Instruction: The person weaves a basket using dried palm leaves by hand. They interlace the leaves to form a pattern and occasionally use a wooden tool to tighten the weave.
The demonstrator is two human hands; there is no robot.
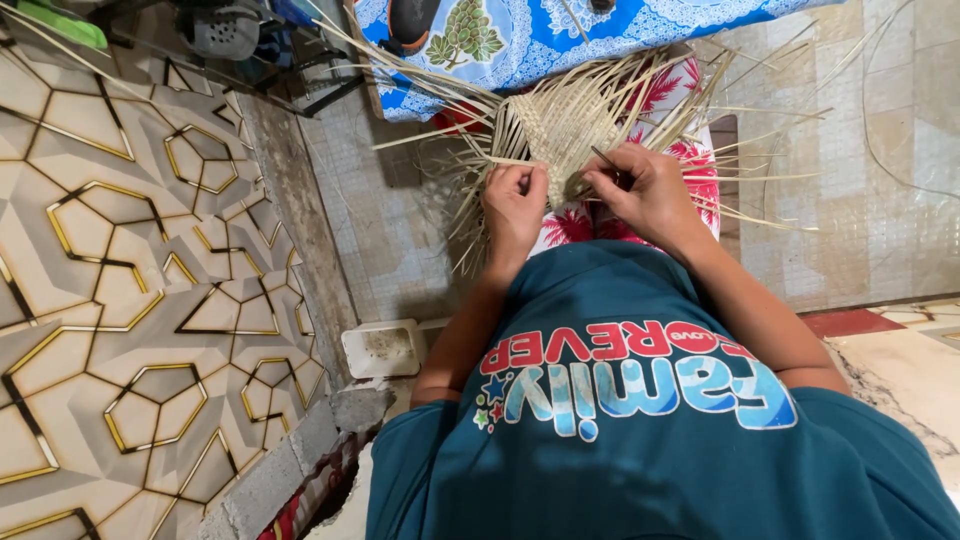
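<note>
Left grip [515, 195]: curled shut on the near edge of the woven mat [560, 125], fingers pinching a pale strip just above the knuckles; likely held so to keep the finished weave from slipping loose.

Right grip [640, 190]: closed round a thin dark tool [605, 160], tip angled up and leftward into the weave, thumb pressed against strips beside it; seemingly placed to lift or part a strand.

Woven mat: lay just beyond both grips and touching them, plaited centre between the two, resting on the lap over a red-flowered cloth [690, 120]; kept close to the body, probably for steady working.

Loose strips [460, 130]: fanned outward from the plaited part, left of the left grip, right of the right grip, and past both; left unwoven and free, splaying over the floor.

Blue patterned cloth [520, 40]: spread well beyond the grips, behind the mat, a dark object resting on it.

Teal shirt [620, 440]: nearer than the grips, filling the lower view, both forearms reaching up out of it.

Pale dish [380, 350]: well apart from the left grip, down and to its left, on the grey floor [390, 230] by the wall's foot.

Patterned wall tiles [130, 250]: far to the left of the left grip, cream hexagons edged in gold and black.

Thin cord [880, 130]: looped on the floor well to the right of the right grip, touching neither.
</note>
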